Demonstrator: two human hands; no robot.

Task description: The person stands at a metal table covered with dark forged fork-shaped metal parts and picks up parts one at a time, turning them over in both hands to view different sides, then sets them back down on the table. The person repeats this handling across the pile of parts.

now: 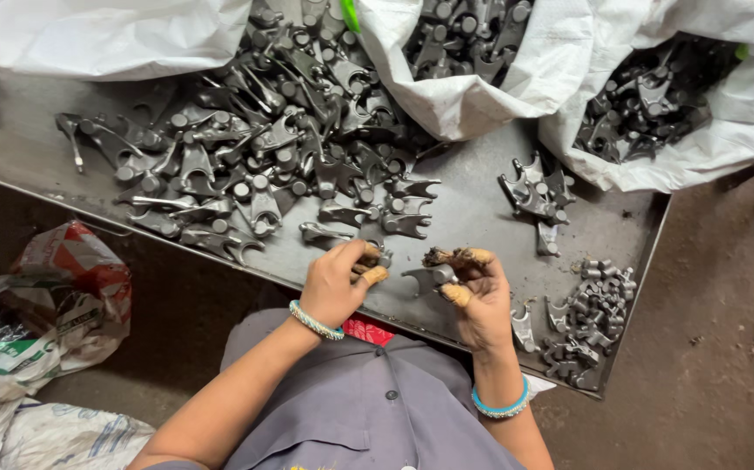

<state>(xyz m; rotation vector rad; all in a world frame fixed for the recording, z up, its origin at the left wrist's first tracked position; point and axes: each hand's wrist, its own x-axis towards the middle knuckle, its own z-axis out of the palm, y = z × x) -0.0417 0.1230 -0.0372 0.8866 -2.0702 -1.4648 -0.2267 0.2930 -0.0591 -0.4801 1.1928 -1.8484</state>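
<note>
Over grey steel table, dirt floor below, left hand and right hand each pinching forked metal part

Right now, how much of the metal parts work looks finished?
Two small groups and lie apart at the table's right. The left hand and right hand each hold a metal part. The big pile and two open sacks remain.
</note>
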